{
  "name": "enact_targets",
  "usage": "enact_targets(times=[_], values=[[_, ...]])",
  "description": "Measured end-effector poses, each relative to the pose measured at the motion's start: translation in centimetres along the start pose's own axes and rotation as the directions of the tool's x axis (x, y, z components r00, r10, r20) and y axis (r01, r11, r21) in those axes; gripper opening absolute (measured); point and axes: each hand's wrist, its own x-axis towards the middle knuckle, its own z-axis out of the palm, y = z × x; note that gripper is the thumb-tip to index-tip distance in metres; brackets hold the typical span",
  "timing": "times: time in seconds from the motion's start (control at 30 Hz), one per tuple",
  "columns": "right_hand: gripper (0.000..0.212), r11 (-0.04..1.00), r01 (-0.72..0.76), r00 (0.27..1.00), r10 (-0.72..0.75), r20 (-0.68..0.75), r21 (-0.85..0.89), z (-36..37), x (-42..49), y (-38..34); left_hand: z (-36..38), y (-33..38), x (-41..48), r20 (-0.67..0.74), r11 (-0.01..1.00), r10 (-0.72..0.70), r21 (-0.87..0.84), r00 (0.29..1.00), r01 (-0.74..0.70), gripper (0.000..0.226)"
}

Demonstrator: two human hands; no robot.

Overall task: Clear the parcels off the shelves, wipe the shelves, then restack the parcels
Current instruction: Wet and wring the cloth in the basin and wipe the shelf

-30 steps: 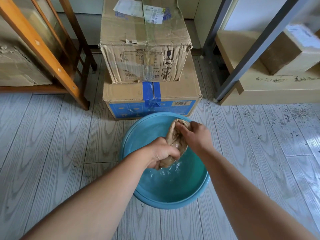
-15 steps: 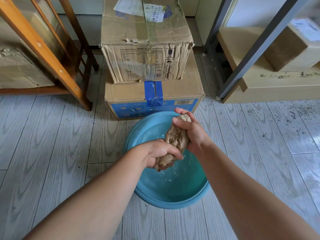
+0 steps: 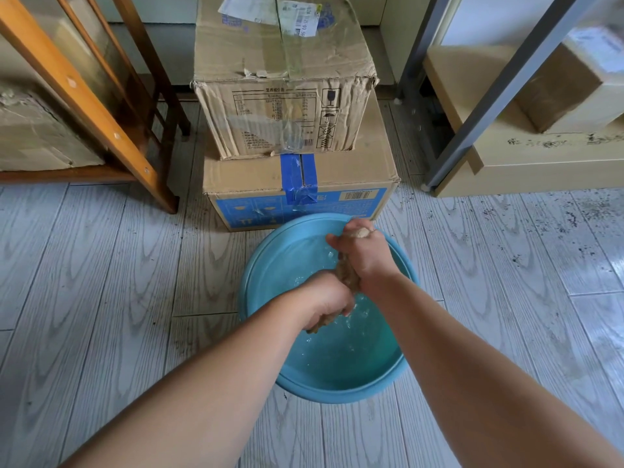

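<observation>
The person is in the wiping part of the task, but at its preparation: a wet cloth (image 3: 347, 276) is being wrung over the blue basin (image 3: 266, 251) that stands on the floor (image 3: 101, 282) in the lower middle of the frame. The left hand (image 3: 329, 304) is clamped around the lower end of the cloth, fingers fully curled, and the right hand (image 3: 363, 255) is clamped around the upper end, a small tuft of cloth showing above its fist. Both grips are closed tight on the same twisted roll, one below the other, and drops fall into the water (image 3: 341, 346) under them. The parcels are partly moved: two cardboard boxes are stacked on the floor in the upper middle, the brown box (image 3: 283, 96) on top of the blue-printed box (image 3: 297, 197), which is just behind the basin. Another parcel (image 3: 560, 89) sits on the pale shelf (image 3: 540, 163) at the upper right, and a further one (image 3: 37, 136) is inside the wooden rack (image 3: 77, 92) at the upper left. I judge that the next move calls for wringing until the cloth only stays damp, then carrying it to a shelf. The shelf at the right looks dusty, with dark specks on its edge, and its parcel would need lifting off first.
</observation>
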Motion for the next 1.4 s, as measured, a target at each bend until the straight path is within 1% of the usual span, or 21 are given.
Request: enact_targets(times=[0.17, 0.27, 0.3, 0.37, 0.47, 0.5, 0.53, 0.57, 0.6, 0.63, 0.7, 0.8, 0.87, 0.97, 1.03, 1.07, 1.13, 1.2, 1.23, 1.3, 1.4], values=[[0.035, 0.985, 0.045, 0.998, -0.052, -0.033, -0.169, 0.0, 0.3, 0.1, 0.6, -0.1, 0.3, -0.067, 0.997, 0.001, 0.078, 0.998, 0.004, 0.012], [0.035, 0.973, 0.053, 0.997, -0.065, -0.046, -0.226, 0.0, 0.5, 0.2, 0.8, 0.0, 0.3, -0.058, 0.996, 0.019, 0.085, 0.998, -0.014, 0.013], [0.036, 0.978, 0.044, 0.997, -0.055, -0.049, -0.204, 0.0, 0.4, 0.2, 0.8, 0.0, 0.3, -0.056, 0.997, 0.016, 0.074, 0.998, -0.012, 0.014], [0.037, 0.995, 0.030, 0.999, -0.033, -0.036, -0.092, -0.3, 0.4, -0.1, 0.8, 0.1, 0.4, -0.056, 1.000, 0.006, -0.024, 0.998, -0.008, 0.015], [0.031, 0.994, 0.001, 0.991, -0.016, 0.133, 0.112, -1.3, 0.2, -1.4, -0.1, 0.3, 0.4, -0.023, 0.973, 0.064, -0.219, 0.998, -0.067, 0.024], [0.036, 0.992, -0.023, 0.982, -0.002, 0.191, 0.125, -1.6, 0.2, -1.6, -0.4, 0.3, 0.4, -0.010, 0.965, 0.090, -0.245, 0.996, -0.090, 0.027], [0.044, 0.995, -0.028, 0.976, 0.005, 0.219, 0.098, -1.7, 0.2, -1.6, -0.8, 0.3, 0.3, 0.010, 0.962, 0.103, -0.255, 0.995, -0.098, 0.029], [0.051, 0.999, -0.006, 0.977, -0.005, 0.211, 0.049, -1.8, 0.2, -1.5, -1.1, 0.2, 0.2, 0.032, 0.961, 0.102, -0.261, 0.994, -0.090, 0.029], [0.052, 0.999, 0.028, 0.983, -0.032, 0.183, 0.021, -1.7, 0.1, -1.4, -1.3, 0.1, 0.2, 0.056, 0.957, 0.088, -0.283, 0.995, -0.069, 0.026], [0.049, 0.998, 0.052, 0.986, -0.057, 0.155, 0.034, -1.6, 0.1, -1.3, -1.5, -0.1, 0.1, 0.081, 0.941, 0.070, -0.335, 0.994, -0.039, 0.021], [0.042, 0.987, 0.060, 0.986, -0.081, 0.145, 0.146, -1.3, 0.0, -1.4, -1.8, -0.3, -0.1, 0.175, 0.902, 0.036, -0.430, 0.984, 0.044, 0.010], [0.033, 0.960, 0.056, 0.972, -0.116, 0.206, 0.275, -0.9, -0.3, -1.6, -2.1, -0.2, 0.1, 0.333, 0.871, 0.041, -0.474, 0.942, 0.129, 0.013], [0.026, 0.941, 0.054, 0.967, -0.133, 0.218, 0.334, -0.7, -0.5, -1.7, -2.0, 0.2, 0.1, 0.345, 0.848, 0.032, -0.507, 0.938, 0.158, 0.017], [0.016, 0.964, 0.079, 0.982, -0.120, 0.146, 0.255, -0.8, -0.5, -2.0, -1.0, 0.7, 0.0, 0.273, 0.888, -0.033, -0.434, 0.961, 0.154, 0.023], [0.012, 0.980, 0.060, 0.993, -0.079, 0.093, 0.191, -0.7, -0.6, -2.1, -0.4, 0.9, 0.1, 0.168, 0.916, -0.061, -0.383, 0.984, 0.122, 0.027], [0.016, 0.984, 0.040, 0.996, -0.053, 0.070, 0.171, -0.7, -0.6, -2.2, -0.2, 1.0, 0.1, 0.116, 0.930, -0.064, -0.353, 0.991, 0.101, 0.028], [0.033, 0.990, -0.006, 0.999, 0.000, 0.038, 0.139, -0.6, -0.6, -2.1, 0.2, 1.0, 0.1, 0.015, 0.966, -0.050, -0.255, 0.999, 0.053, 0.028], [0.048, 0.989, -0.054, 0.998, 0.051, 0.025, 0.135, -0.5, -0.6, -2.1, 0.5, 1.0, 0.2, -0.104, 0.991, -0.004, -0.136, 0.995, -0.010, 0.024], [0.051, 0.987, -0.071, 0.997, 0.070, 0.013, 0.142, -0.4, -0.5, -2.1, 0.6, 0.9, 0.3, -0.156, 0.997, 0.024, -0.073, 0.987, -0.036, 0.021], [0.052, 0.987, -0.072, 0.997, 0.076, -0.025, 0.142, -0.2, -0.4, -1.9, 0.7, 0.7, 0.3, -0.221, 0.996, 0.075, 0.063, 0.972, -0.063, 0.018], [0.050, 0.993, -0.034, 0.997, 0.042, -0.069, 0.114, 0.3, -0.2, -1.7, 0.5, 0.6, -0.1, -0.259, 0.970, 0.138, 0.228, 0.956, -0.078, 0.021]])
